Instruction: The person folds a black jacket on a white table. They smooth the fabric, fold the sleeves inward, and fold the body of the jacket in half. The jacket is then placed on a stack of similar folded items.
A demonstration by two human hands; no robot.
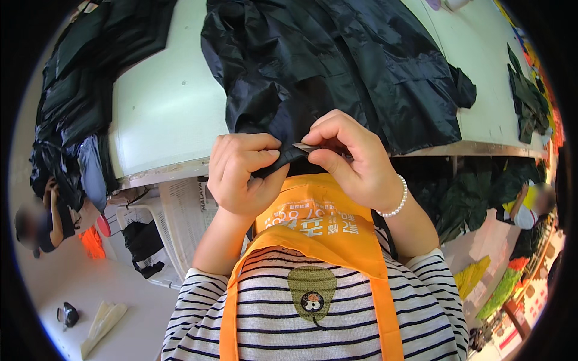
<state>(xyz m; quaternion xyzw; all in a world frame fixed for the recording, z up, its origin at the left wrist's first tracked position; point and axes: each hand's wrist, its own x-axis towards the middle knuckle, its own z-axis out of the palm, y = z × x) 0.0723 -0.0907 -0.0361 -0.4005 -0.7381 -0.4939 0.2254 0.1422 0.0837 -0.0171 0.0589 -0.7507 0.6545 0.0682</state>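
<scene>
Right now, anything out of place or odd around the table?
Yes, lower left: a pale strip and a small dark object lie loose on the floor, apart from the work. The black garment on the table is rumpled; no clear damage shows.

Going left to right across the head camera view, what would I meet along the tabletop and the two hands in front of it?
Pile of dark garments, left hand, small grey pointed piece, right hand, crumpled dark garment at the table's far right.
</scene>
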